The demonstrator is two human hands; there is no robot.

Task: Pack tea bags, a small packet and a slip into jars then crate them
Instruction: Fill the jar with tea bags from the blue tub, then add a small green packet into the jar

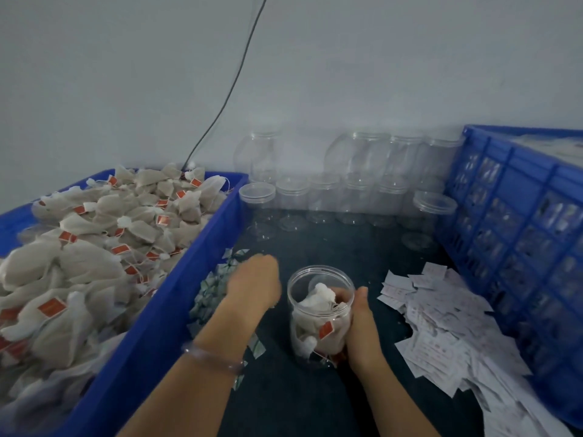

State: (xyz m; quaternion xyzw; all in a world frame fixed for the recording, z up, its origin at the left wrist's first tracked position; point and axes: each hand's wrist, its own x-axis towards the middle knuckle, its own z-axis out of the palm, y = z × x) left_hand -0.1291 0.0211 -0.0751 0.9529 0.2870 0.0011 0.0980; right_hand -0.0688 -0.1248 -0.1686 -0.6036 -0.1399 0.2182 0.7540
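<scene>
The jar (319,280) stands upright on the dark worktop (315,405), without a lid, and tea bags (310,323) fill most of it. The right hand (359,329) wraps its side, so this grip is clamped on the jar wall. The left hand (254,285) hovers over the packets (209,290), which lie between the jar and the blue bin (151,326). It is blurred and its fingers are hidden, so I cannot tell if its grip is apart or together. The slips (441,326) lie in a heap on the right, beside the crate (520,231). I think the jar is light, thin plastic, smooth and easy to tip, so holding it round the middle seems right. A packet is probably small, flat and light, so a pinch at its edge should be enough.
</scene>
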